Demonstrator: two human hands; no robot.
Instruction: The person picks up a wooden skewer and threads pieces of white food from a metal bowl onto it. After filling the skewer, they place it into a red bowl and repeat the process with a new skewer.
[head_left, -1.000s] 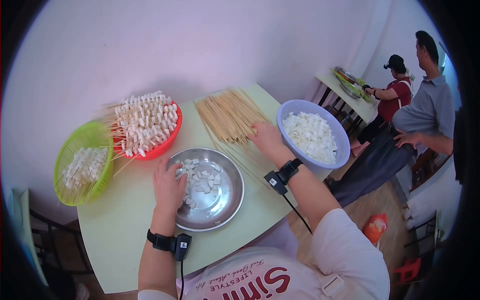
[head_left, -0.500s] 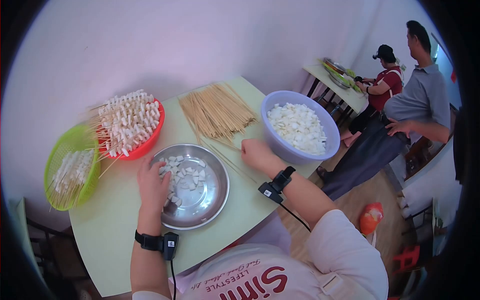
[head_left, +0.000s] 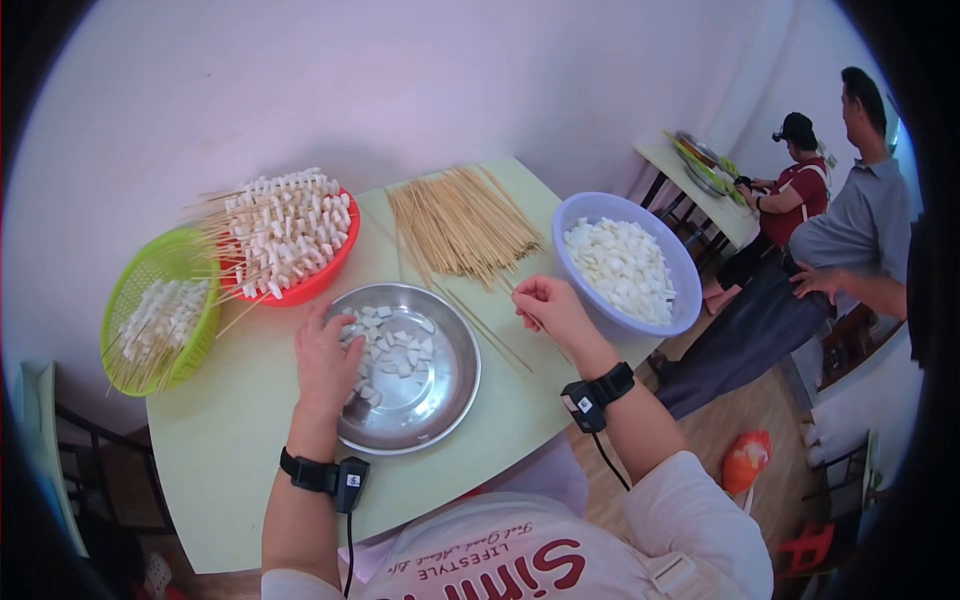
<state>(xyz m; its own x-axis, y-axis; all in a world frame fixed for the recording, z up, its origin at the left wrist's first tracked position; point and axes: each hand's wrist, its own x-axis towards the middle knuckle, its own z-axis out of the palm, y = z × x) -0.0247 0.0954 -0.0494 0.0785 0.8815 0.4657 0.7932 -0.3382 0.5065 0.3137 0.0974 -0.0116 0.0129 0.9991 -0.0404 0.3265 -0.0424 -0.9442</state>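
My left hand (head_left: pixel 328 360) is over the left rim of a round steel pan (head_left: pixel 450 400), its fingers curved and thumb apart beside small white cut pieces (head_left: pixel 400 350). No piece is clearly gripped in it. My right hand (head_left: pixel 552 308) is closed in a pinch on a thin bamboo skewer (head_left: pixel 506 283), mostly hidden by the fingers. It hovers between the pan and a lavender basin (head_left: pixel 620 312). A few loose skewers (head_left: pixel 485 325) lie between the pan and that hand. Behind them spreads a large pile of bamboo skewers (head_left: pixel 465 225).
White chunks (head_left: pixel 620 265) fill the basin. A red basket (head_left: pixel 335 270) heaped with loaded skewers (head_left: pixel 285 230) and a green basket (head_left: pixel 120 310) with more stand at left. Two people (head_left: pixel 800 200) (head_left: pixel 870 220) are at right, near another table (head_left: pixel 690 190). An orange-red bag (head_left: pixel 746 460) lies on the floor.
My right hand has moved right and slightly down, away from the skewer pile, with its pinch now turned into view. My left hand stays at the pan. The whole view has shifted slightly.
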